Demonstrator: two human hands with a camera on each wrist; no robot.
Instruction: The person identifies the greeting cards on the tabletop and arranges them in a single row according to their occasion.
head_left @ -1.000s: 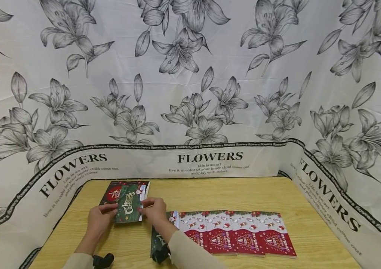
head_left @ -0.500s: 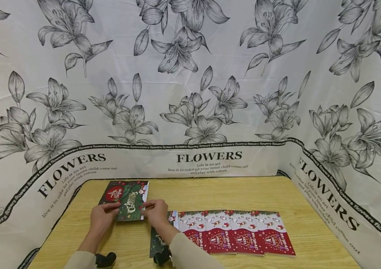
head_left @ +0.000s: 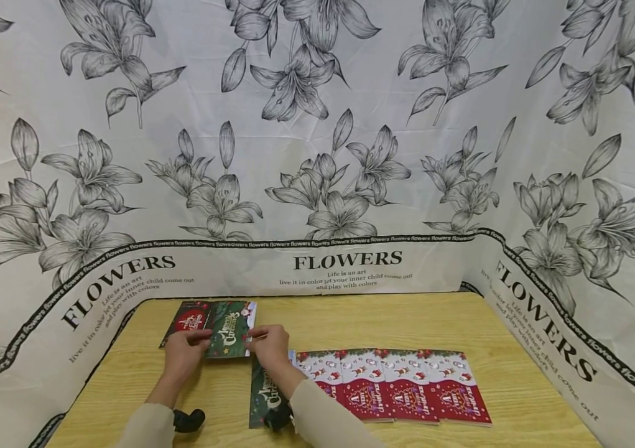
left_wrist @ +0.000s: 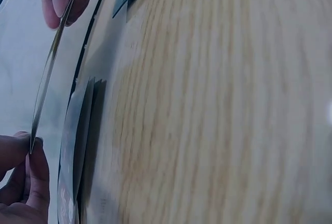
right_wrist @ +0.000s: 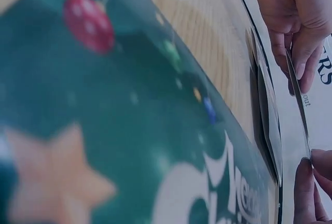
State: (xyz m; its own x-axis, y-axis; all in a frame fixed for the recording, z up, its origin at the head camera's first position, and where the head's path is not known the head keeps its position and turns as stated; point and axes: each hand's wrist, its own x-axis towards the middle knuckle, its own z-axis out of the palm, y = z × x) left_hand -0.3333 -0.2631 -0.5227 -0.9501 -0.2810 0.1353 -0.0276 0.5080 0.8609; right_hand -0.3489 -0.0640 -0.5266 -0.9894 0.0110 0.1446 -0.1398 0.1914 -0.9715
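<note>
Between both hands is a green Christmas card point(head_left: 230, 333) with gold "Merry Christmas" lettering, held above the table. My left hand point(head_left: 185, 354) pinches its left edge and my right hand point(head_left: 269, 351) pinches the right one. Edge-on, the card point(left_wrist: 49, 73) shows as a thin, slightly bowed strip in the left wrist view. In the right wrist view, fingertips of both hands grip opposite ends of the card point(right_wrist: 300, 102). Behind it lie dark cards with a red round print point(head_left: 190, 318), partly covered by the held card in the head view.
A second green card point(head_left: 261, 404) lies below my right forearm, partly hidden. To its right, several red and white Christmas cards point(head_left: 409, 386) overlap in a row on the wooden table point(head_left: 519, 373). A flower-printed cloth point(head_left: 351, 186) encloses the back and sides.
Both hands have carried the green card a little to the right and farther from me. More of the red round print behind it shows.
</note>
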